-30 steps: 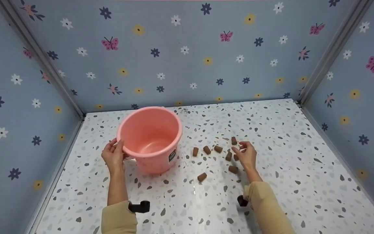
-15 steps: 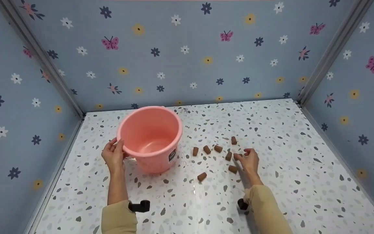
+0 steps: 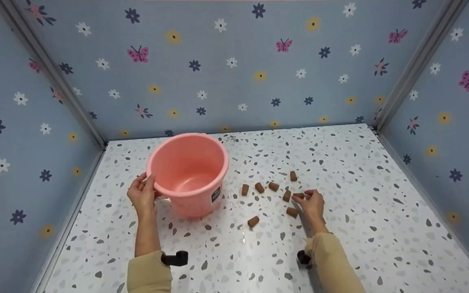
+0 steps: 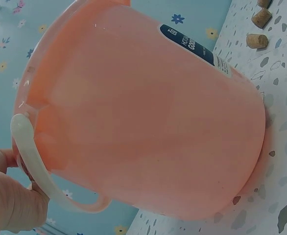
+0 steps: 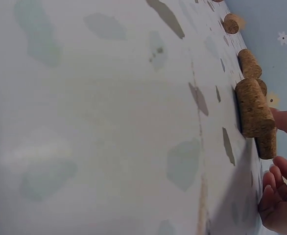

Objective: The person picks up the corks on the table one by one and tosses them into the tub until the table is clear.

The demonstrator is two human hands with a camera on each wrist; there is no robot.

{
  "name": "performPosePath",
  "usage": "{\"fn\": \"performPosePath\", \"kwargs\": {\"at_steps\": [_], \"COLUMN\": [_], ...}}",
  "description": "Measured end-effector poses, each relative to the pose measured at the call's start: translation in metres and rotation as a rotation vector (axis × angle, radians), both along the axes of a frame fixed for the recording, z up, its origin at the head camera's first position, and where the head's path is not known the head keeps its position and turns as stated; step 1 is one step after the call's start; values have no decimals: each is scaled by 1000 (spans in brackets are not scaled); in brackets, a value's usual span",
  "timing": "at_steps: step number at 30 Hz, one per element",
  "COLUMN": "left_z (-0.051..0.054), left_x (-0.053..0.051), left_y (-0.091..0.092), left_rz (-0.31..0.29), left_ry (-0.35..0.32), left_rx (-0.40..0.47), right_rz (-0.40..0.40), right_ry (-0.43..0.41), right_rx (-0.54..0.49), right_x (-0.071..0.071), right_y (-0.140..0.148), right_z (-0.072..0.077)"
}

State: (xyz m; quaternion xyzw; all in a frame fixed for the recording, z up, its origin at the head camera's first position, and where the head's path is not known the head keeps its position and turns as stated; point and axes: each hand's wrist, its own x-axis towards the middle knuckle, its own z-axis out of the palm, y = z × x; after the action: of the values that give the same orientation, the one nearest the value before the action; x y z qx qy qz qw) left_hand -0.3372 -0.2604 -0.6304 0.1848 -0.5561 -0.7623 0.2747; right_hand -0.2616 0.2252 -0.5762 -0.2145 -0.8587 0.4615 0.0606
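Observation:
A pink plastic bucket [image 3: 193,203] stands at the left of the speckled tabletop, its mouth facing up. My left hand [image 3: 142,195] grips its rim at the left side, thumb over the edge. Beside that hand, in the left wrist view, a white handle [image 4: 40,169] hangs from the bucket. My right hand [image 3: 312,205] has thumb and forefinger around a brown cork [image 3: 299,195] on the tabletop, and seems to pinch it. Another cork [image 5: 252,107] lies in front of it in the right wrist view, partly hiding it.
Several loose corks lie between bucket and right hand, among them a far cork [image 3: 293,176], a near cork [image 3: 253,221] and one by the bucket [image 3: 245,190]. A flowered back wall [image 3: 218,81] and side walls enclose the speckled tabletop [image 3: 226,260].
My right hand has come down from beside the far cork towards me, and its thumb and forefinger have closed around another cork. The left hand and bucket stay in place.

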Motion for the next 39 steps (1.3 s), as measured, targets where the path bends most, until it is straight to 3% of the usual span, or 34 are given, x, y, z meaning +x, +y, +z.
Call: {"fn": "performPosePath", "kwargs": {"at_steps": [4,8,11,13,16,20,26,33,39], "left_z": [7,33,41,34,14,1,1,4,5], "left_x": [4,18,23,19,8,1,1,3,4], "left_y": [2,8,10,8,3,-1,1,3,3], "left_rz": [-4,-53,-69,-56,-23,0,14,12,8], "left_ry": [-39,-95,-99,-81,-44,-2,3,-38,-10], "left_rx": [-14,44,78,51,4,-10,-26,-65,-40], "right_rz": [1,9,18,20,14,5,-6,-9,0], "right_ry": [-10,1,4,1,-10,-24,-41,-37,36], "right_rx": [-21,-31,-12,4,13,5,-20,-54,-38], "right_x": [1,1,1,2,1,1,0,1,2], "right_y": [0,1,0,0,0,0,-1,-2,-2], "right_z": [-2,-2,-1,-1,-1,0,1,0,2]}}
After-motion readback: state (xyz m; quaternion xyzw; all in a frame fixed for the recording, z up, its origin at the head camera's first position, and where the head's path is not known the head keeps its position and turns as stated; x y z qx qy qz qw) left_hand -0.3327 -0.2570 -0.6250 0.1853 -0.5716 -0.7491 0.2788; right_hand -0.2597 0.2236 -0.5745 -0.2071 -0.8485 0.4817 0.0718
